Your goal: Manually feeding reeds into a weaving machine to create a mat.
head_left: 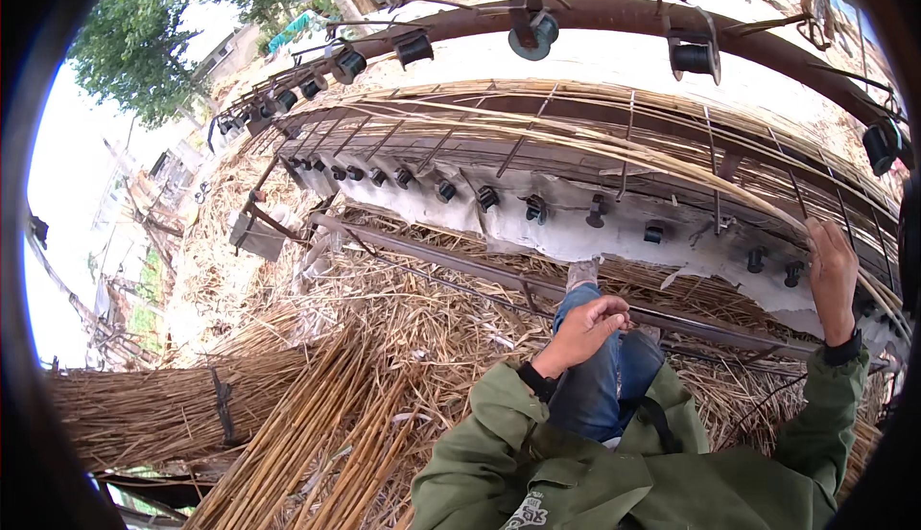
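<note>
Long pale reed stalks [662,161], running left to right across a row of thin metal rods [627,141]. Right hand [833,266] at their right part, fingers bent over them; cannot tell whether clamped tight. Left hand [585,330] apart from the stalks, nearer, over a denim-clad leg [638,367], fingers loosely curled, nothing visible in grasp. Probably light, springy, dry and smooth; likely to split under a sharp bend. Best taken near the middle, several together, to limit whipping ends. In the way: the rods, liable to snag; farther off, a rusty pipe [633,20] with hanging spools [696,58]. Nearer, small dark spools [597,212] along a white sheet [710,266]; at near left, a tied reed bundle [144,410].
</note>
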Motion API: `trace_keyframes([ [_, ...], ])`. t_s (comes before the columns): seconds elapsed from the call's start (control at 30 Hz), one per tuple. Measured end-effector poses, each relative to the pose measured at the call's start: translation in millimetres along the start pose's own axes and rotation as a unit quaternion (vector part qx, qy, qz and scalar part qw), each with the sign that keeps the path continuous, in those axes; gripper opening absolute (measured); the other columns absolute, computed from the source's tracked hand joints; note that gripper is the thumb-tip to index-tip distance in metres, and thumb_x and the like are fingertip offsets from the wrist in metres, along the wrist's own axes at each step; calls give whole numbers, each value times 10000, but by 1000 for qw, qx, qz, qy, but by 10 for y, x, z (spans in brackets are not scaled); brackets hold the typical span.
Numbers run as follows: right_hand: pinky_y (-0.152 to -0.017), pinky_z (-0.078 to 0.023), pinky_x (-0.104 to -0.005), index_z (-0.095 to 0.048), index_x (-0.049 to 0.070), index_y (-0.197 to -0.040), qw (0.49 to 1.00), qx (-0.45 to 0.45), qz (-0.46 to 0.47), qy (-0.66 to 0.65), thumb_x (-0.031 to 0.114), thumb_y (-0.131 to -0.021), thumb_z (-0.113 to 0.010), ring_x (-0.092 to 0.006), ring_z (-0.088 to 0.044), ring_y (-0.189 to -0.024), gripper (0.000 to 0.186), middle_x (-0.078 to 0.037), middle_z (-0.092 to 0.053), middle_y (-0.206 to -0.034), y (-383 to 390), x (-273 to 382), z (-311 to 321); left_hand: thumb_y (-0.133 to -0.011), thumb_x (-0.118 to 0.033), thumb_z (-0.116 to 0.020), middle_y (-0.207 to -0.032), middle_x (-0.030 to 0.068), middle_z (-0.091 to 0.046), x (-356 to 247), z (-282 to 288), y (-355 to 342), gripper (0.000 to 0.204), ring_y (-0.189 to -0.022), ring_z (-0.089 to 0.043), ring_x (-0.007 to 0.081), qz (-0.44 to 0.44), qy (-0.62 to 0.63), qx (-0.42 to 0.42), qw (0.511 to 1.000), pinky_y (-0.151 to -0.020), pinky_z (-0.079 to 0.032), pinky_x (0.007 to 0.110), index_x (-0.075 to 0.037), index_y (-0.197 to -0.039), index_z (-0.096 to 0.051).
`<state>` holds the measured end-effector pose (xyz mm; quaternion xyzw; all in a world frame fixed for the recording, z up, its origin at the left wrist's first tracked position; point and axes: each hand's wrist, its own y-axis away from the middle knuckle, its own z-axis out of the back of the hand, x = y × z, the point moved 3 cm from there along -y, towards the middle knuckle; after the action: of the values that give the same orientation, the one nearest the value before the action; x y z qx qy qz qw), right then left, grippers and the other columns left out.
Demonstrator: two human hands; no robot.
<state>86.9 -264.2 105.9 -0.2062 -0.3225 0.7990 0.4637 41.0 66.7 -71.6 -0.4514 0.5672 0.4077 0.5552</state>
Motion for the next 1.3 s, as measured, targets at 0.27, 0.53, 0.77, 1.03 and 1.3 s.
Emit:
trace_keyframes([
  [0.27,-815,-393,-376,-581,132,-910,991,92,-21,99,133,-734,-576,-199,-530,-914,175,-15,-556,-829,-559,-627,-749,-861,-66,-524,-921,111,-601,-41,36,29,211,-805,-584,166,38,-48,-65,996,-779,-463,272,44,-1042,-525],
  [0.53,-833,-393,-357,-570,89,-974,989,-112,-90,-29,122,-700,-641,-232,-497,-956,285,-52,-528,-976,116,-397,-515,-886,-240,-547,-967,74,-595,-203,-119,63,290,-847,-551,173,39,-193,-31,980,-755,-440,309,-15,-1067,-569],
  [0.77,-756,-407,-329,-559,80,-922,984,-38,-36,-172,98,-675,-602,-210,-511,-855,251,-47,-527,-885,1033,567,-730,-874,-149,-532,-914,77,-591,-112,21,54,223,-793,-556,149,44,-106,-59,992,-719,-439,261,2,-1038,-543],
  [1.03,-676,-441,-362,-543,74,-806,953,113,-71,-273,147,-695,-540,-244,-525,-795,133,-60,-486,-773,1952,1083,-799,-871,-89,-512,-876,90,-593,518,283,-29,168,-731,-574,146,66,-35,-58,996,-663,-455,239,-4,-1016,-526],
  [1.3,-624,-471,-386,-494,45,-755,933,166,-100,-303,172,-729,-555,-285,-514,-799,143,-100,-485,-787,2232,1135,-1052,-899,-219,-512,-936,62,-575,365,-353,164,306,-805,-537,148,257,-127,41,957,-689,-441,262,-2,-1115,-509],
])
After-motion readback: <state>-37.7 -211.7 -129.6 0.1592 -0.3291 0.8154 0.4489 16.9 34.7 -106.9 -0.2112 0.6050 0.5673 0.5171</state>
